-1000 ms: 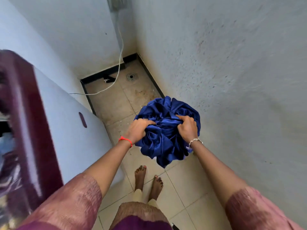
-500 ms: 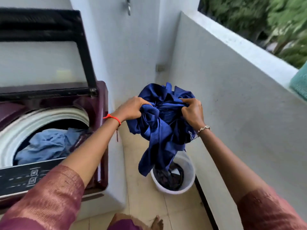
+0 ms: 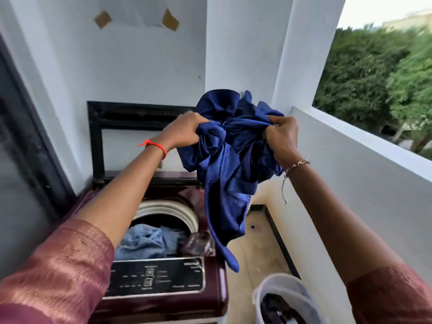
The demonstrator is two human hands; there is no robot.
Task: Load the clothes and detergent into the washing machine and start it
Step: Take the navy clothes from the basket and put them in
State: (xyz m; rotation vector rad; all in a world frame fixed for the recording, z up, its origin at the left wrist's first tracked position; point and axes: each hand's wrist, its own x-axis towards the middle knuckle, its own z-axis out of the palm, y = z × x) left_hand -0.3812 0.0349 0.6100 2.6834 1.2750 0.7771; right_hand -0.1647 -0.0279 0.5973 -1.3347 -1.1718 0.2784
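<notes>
Step in hand: move the blue garment (image 3: 229,164) into the drum.

- Your left hand (image 3: 184,129) is fisted round a bunch on its left side. Your right hand (image 3: 281,139) is fisted round the right side, fingers buried in the folds.
- The garment is held in the air, above and to the right of the open drum of the washing machine (image 3: 163,307). Its long tail hangs past the machine's right front corner, not over the opening.

To do it well (judgement):
- Swing the bundle left until it sits over the drum before you let go.
- Feed the tail in first, or it may drape over the rim or the control panel (image 3: 156,279).
- The cloth looks glossy and probably slides, so keep both grips until it is low.
- The lid (image 3: 95,136) stands upright at the back, so stay in front of it.

Count:
- Hands: 2
- Blue garment: 1
- Light blue clothes (image 3: 145,239) in the drum: one heap, pieces not separable
- Dark patterned cloth (image 3: 197,244) at the drum's right edge: 1
- Bucket (image 3: 264,293) on the floor: 1, with dark laundry inside, number unclear
- Detergent: none in view
</notes>
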